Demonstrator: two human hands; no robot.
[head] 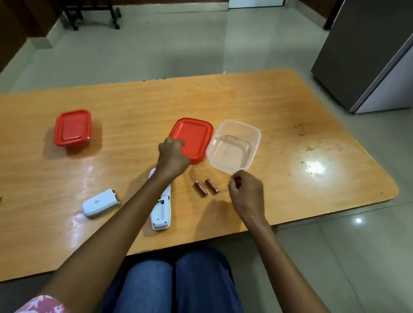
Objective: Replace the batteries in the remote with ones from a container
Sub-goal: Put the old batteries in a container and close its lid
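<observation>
At frame centre, the left hand (173,157) was clenched above the remote (162,209); the right hand (246,191), fingers curled on nothing visible, hovered beside two batteries (206,188).

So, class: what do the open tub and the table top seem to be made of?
Open tub: probably clear plastic; the table grain shows through its glossy walls.
Table top: looks like wood or wood-grain laminate, glossy; streaky grain and bright reflections, which one is unclear.

**Around your workspace**

You sit at a wooden table (303,109) on a pale tiled floor (184,43). To your right stands a grey refrigerator (371,53); far left, a dark wheeled rack (89,1). Your blue trousers (177,290) show below.
</observation>
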